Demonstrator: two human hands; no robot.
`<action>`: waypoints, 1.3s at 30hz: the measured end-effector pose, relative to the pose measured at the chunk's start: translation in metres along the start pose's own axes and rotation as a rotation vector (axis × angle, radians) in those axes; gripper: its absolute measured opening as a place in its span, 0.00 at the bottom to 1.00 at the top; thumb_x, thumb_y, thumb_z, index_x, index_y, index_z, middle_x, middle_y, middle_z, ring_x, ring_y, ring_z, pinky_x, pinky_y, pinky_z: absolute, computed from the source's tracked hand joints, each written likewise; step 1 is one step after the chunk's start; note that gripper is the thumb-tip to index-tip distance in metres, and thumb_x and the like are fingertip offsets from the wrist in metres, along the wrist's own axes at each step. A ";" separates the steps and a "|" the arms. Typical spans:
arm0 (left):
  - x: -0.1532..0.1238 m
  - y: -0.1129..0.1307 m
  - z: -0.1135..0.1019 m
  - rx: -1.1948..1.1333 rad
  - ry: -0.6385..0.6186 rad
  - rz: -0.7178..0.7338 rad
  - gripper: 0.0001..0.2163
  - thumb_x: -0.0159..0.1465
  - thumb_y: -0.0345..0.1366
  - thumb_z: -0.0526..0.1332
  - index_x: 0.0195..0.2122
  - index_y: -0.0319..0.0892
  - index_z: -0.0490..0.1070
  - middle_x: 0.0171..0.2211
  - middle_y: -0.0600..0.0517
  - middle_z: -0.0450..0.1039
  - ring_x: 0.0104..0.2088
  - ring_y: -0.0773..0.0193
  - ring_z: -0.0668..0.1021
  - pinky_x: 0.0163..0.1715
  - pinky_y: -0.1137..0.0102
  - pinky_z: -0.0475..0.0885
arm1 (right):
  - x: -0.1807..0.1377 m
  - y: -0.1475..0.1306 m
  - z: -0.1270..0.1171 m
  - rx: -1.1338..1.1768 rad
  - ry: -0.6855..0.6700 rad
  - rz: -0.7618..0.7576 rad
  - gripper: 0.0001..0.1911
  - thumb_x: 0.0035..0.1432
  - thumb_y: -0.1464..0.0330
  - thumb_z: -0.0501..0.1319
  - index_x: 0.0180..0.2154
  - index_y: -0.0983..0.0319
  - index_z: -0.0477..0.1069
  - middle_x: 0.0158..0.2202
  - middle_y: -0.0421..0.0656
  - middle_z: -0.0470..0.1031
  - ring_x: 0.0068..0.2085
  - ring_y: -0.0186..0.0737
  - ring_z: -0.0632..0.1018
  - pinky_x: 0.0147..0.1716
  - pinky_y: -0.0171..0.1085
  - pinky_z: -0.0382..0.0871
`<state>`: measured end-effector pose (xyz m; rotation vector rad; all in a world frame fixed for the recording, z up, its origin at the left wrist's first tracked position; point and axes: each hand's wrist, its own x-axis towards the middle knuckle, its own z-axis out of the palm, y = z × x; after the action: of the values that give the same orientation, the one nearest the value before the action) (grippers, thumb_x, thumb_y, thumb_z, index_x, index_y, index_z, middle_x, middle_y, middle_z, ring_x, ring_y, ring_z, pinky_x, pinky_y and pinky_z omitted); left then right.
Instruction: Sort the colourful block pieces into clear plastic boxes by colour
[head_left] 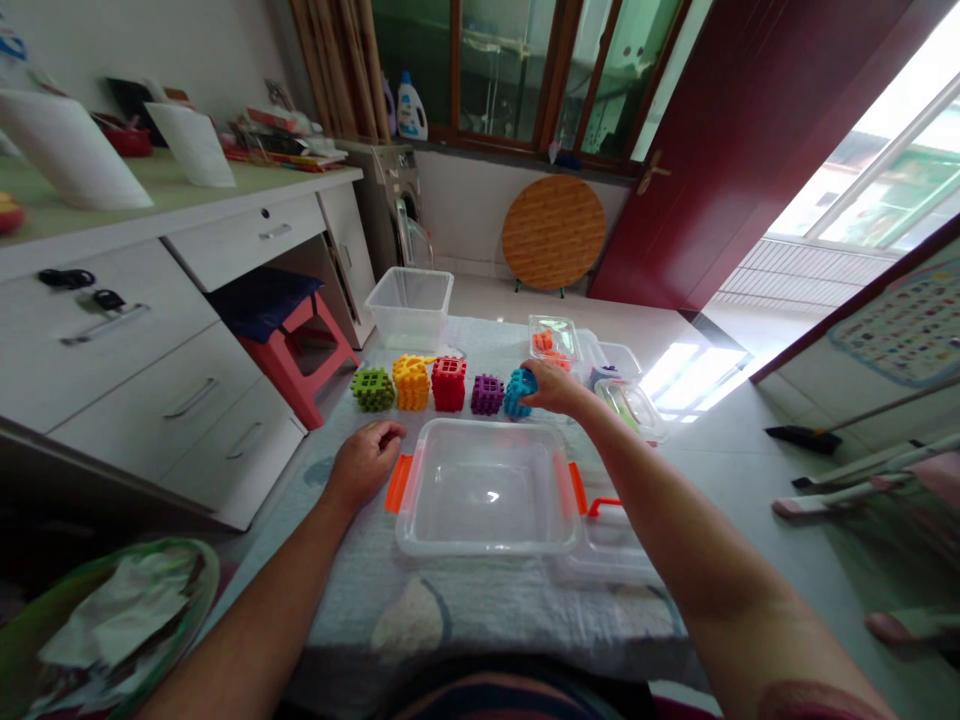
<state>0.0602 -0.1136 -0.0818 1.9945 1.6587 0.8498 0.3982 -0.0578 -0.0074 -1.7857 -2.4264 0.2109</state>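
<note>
Five toy block cubes stand in a row on the cloth-covered table: green (373, 389), yellow (411, 382), red (448, 383), purple (487, 394) and blue (517, 391). My right hand (551, 386) is closed around the blue cube at the row's right end. My left hand (366, 462) rests on the cloth with its fingers curled, next to the orange handle of a clear plastic box (486, 489) that stands in front of the row. Nothing shows in the left hand.
A taller clear bin (410, 306) stands behind the cubes. Small clear containers (555, 336) with orange pieces and lids (630, 405) lie at the right. A clear lid (611, 545) lies beside the box. White drawers, a red stool (296, 345) and a green basket (105, 620) stand left.
</note>
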 end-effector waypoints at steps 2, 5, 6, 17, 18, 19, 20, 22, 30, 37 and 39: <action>0.000 -0.001 0.000 0.003 -0.001 0.006 0.12 0.57 0.40 0.55 0.34 0.43 0.75 0.36 0.47 0.80 0.33 0.57 0.78 0.37 0.66 0.71 | -0.004 -0.004 -0.009 0.007 0.018 0.007 0.26 0.49 0.66 0.69 0.50 0.65 0.70 0.47 0.50 0.76 0.47 0.47 0.75 0.45 0.38 0.65; 0.000 -0.004 0.002 0.011 -0.003 0.020 0.12 0.57 0.40 0.55 0.35 0.43 0.76 0.37 0.46 0.80 0.34 0.56 0.78 0.38 0.66 0.71 | -0.017 -0.017 -0.032 0.029 0.052 0.007 0.25 0.49 0.66 0.69 0.50 0.64 0.70 0.46 0.50 0.76 0.46 0.47 0.75 0.45 0.39 0.66; 0.001 -0.005 0.002 0.009 0.000 0.023 0.12 0.57 0.40 0.55 0.35 0.43 0.76 0.37 0.46 0.80 0.35 0.56 0.79 0.38 0.67 0.71 | -0.023 -0.024 -0.041 0.044 0.067 0.005 0.26 0.49 0.66 0.69 0.50 0.64 0.70 0.45 0.50 0.76 0.45 0.48 0.75 0.45 0.40 0.66; -0.001 -0.008 0.005 0.035 0.014 0.060 0.12 0.58 0.38 0.54 0.35 0.43 0.75 0.37 0.46 0.79 0.38 0.55 0.79 0.41 0.67 0.72 | -0.080 -0.126 -0.061 0.113 -0.298 -0.307 0.26 0.48 0.60 0.71 0.49 0.61 0.72 0.48 0.47 0.78 0.47 0.47 0.77 0.43 0.37 0.67; -0.001 -0.008 0.005 0.039 0.012 0.064 0.12 0.58 0.38 0.54 0.35 0.43 0.75 0.38 0.46 0.79 0.39 0.55 0.79 0.42 0.66 0.72 | -0.079 -0.132 -0.051 0.077 -0.333 -0.328 0.26 0.48 0.60 0.71 0.48 0.62 0.72 0.48 0.49 0.78 0.47 0.48 0.77 0.42 0.38 0.68; -0.001 -0.007 0.004 0.041 0.009 0.066 0.12 0.58 0.38 0.54 0.35 0.44 0.75 0.37 0.46 0.79 0.39 0.55 0.79 0.42 0.66 0.72 | -0.077 -0.137 -0.042 0.035 -0.357 -0.342 0.26 0.49 0.59 0.70 0.48 0.64 0.72 0.48 0.50 0.78 0.46 0.49 0.78 0.41 0.38 0.69; -0.001 -0.007 0.004 0.041 0.007 0.066 0.11 0.58 0.38 0.53 0.35 0.44 0.75 0.37 0.46 0.79 0.39 0.55 0.79 0.42 0.66 0.72 | -0.076 -0.142 -0.033 -0.008 -0.376 -0.348 0.26 0.49 0.59 0.70 0.47 0.64 0.73 0.47 0.51 0.78 0.46 0.50 0.78 0.40 0.39 0.70; 0.000 -0.006 0.004 0.040 0.003 0.064 0.11 0.58 0.38 0.54 0.35 0.44 0.75 0.37 0.46 0.79 0.39 0.55 0.79 0.42 0.66 0.72 | -0.073 -0.149 -0.017 -0.082 -0.418 -0.342 0.24 0.50 0.60 0.68 0.47 0.65 0.73 0.47 0.53 0.79 0.45 0.52 0.80 0.38 0.40 0.72; 0.000 -0.007 0.004 0.033 -0.006 0.073 0.11 0.58 0.38 0.54 0.34 0.44 0.75 0.37 0.46 0.79 0.39 0.55 0.78 0.43 0.65 0.72 | -0.070 -0.161 0.013 -0.161 -0.393 -0.275 0.24 0.51 0.62 0.66 0.48 0.68 0.74 0.46 0.58 0.79 0.43 0.55 0.81 0.36 0.43 0.76; 0.000 -0.005 0.003 0.018 -0.001 0.087 0.11 0.57 0.38 0.54 0.34 0.43 0.75 0.36 0.45 0.78 0.38 0.54 0.78 0.43 0.64 0.71 | -0.070 -0.159 0.017 -0.195 -0.339 -0.305 0.25 0.51 0.59 0.69 0.46 0.69 0.74 0.43 0.58 0.80 0.42 0.54 0.82 0.36 0.42 0.76; 0.000 -0.004 0.003 0.014 -0.001 0.083 0.11 0.57 0.37 0.54 0.34 0.43 0.75 0.36 0.45 0.78 0.38 0.54 0.78 0.43 0.64 0.71 | -0.072 -0.157 0.012 -0.198 -0.332 -0.297 0.27 0.49 0.58 0.70 0.47 0.69 0.74 0.43 0.58 0.80 0.42 0.54 0.82 0.37 0.42 0.76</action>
<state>0.0592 -0.1130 -0.0864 2.0857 1.5950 0.8684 0.2695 -0.1731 0.0085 -1.5310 -3.0054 0.2629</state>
